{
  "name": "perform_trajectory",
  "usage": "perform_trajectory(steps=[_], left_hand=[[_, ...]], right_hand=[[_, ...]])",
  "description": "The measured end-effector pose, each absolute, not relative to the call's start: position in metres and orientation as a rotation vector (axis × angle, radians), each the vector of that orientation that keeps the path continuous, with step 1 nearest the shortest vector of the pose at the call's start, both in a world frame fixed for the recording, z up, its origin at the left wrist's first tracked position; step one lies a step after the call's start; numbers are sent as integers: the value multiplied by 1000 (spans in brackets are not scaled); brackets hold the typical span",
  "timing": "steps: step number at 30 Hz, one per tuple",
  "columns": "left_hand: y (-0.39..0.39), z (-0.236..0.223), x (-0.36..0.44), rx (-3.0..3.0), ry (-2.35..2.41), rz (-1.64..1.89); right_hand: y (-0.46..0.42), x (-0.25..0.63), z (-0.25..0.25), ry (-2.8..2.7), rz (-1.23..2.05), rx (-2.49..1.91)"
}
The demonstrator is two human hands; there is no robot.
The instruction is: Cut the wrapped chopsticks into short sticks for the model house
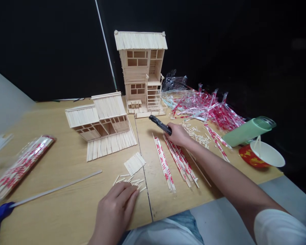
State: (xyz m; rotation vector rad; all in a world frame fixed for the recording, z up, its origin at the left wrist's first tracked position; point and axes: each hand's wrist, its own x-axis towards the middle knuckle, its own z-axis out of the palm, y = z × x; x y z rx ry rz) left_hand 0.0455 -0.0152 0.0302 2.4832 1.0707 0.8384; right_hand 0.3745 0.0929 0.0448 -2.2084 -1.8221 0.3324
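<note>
Right hand grips a black-handled tool, fingers curled around it. Left hand rests with fingers loosely together beside light, brittle chopstick offcuts, best pinched singly.

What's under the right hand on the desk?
The right hand holds a black-handled tool over the wooden tabletop, with wrapped chopsticks beside it. The tabletop directly beneath the hand is hidden.

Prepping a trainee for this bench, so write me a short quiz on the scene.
1. What does the right hand hold?
2. True or false: the green bottle lies on its side rather than standing upright.
3. Which lies nearest the left hand? A the loose short sticks, B the tall stick house, C the red paper cup.

Key: 1 a black-handled tool; 2 true; 3 A.
</note>
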Motion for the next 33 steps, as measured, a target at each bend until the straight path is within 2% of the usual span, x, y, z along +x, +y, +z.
perform_trajectory(steps=[14, 22, 33], left_hand=[[-16, 33, 49, 2439, 1056, 813], [-20, 35, 38, 2409, 1062, 861], [-16, 41, 49, 2416, 1011, 877]], right_hand=[[101, 359, 37, -1812, 340, -2273], [99, 413, 51, -1662, 241, -2329], [106, 439, 31, -1695, 196, -2366]])
